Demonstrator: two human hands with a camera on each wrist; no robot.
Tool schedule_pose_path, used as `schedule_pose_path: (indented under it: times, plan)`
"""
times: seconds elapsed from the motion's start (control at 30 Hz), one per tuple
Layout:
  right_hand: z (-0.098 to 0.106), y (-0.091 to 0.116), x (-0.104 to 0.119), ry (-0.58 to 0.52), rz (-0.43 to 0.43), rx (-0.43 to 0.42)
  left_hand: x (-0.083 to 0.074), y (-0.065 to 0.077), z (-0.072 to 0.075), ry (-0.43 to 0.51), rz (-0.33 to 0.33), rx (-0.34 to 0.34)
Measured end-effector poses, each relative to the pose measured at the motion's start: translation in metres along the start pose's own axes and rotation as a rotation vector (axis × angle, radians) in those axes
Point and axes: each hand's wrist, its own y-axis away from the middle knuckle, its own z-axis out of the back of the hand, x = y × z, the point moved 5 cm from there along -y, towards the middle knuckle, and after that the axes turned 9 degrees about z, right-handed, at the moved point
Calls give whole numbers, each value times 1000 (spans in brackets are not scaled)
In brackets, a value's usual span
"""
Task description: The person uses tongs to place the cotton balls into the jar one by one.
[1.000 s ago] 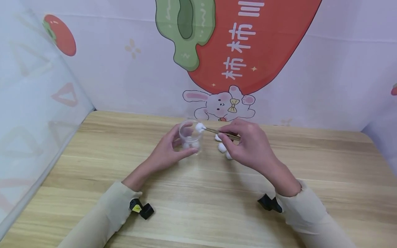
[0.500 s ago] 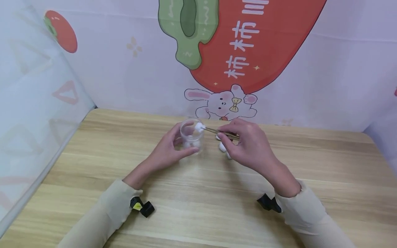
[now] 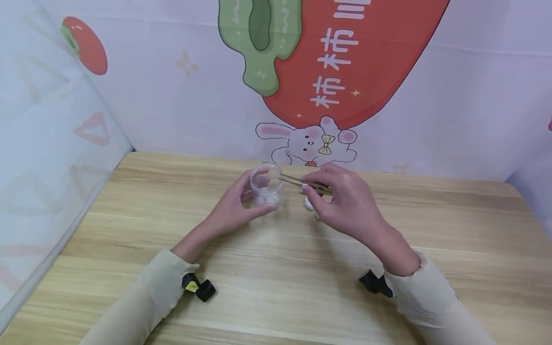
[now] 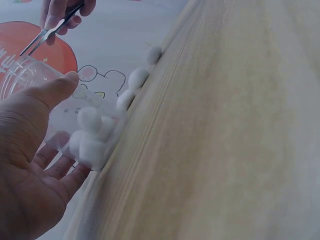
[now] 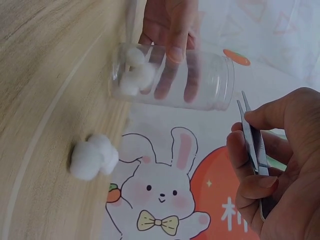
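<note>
My left hand (image 3: 233, 203) grips a clear plastic jar (image 3: 266, 179) that stands upright on the table, fingers behind it and thumb in front. Several cotton balls (image 4: 90, 135) lie at the jar's bottom, seen through its wall in both wrist views. My right hand (image 3: 351, 201) pinches metal tweezers (image 5: 254, 142). Their tips are spread apart, with nothing between them, right by the jar's open mouth. On the table to the right of the jar lie loose cotton balls (image 5: 92, 157), partly hidden by my right hand in the head view.
The wooden table (image 3: 276, 287) runs back to a wall cloth (image 3: 172, 96) printed with a rabbit and a big red fruit. Another pale cloth (image 3: 51, 143) hangs along the left side. Black wrist cameras (image 3: 204, 290) sit at both cuffs.
The tweezers have opened and let go of the cotton ball, which has dropped from their tips into the jar. Both hands have stayed nearly in place.
</note>
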Motion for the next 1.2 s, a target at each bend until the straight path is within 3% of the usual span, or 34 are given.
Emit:
schedule_pose_path:
  times: [0.5,1.2]
  plan:
    - [4,16,-15,15,-34,12,2,-1,-1,-8,16,-6]
    - [4,46,-43,90,-84,122,4,0,1,-22,11,-10]
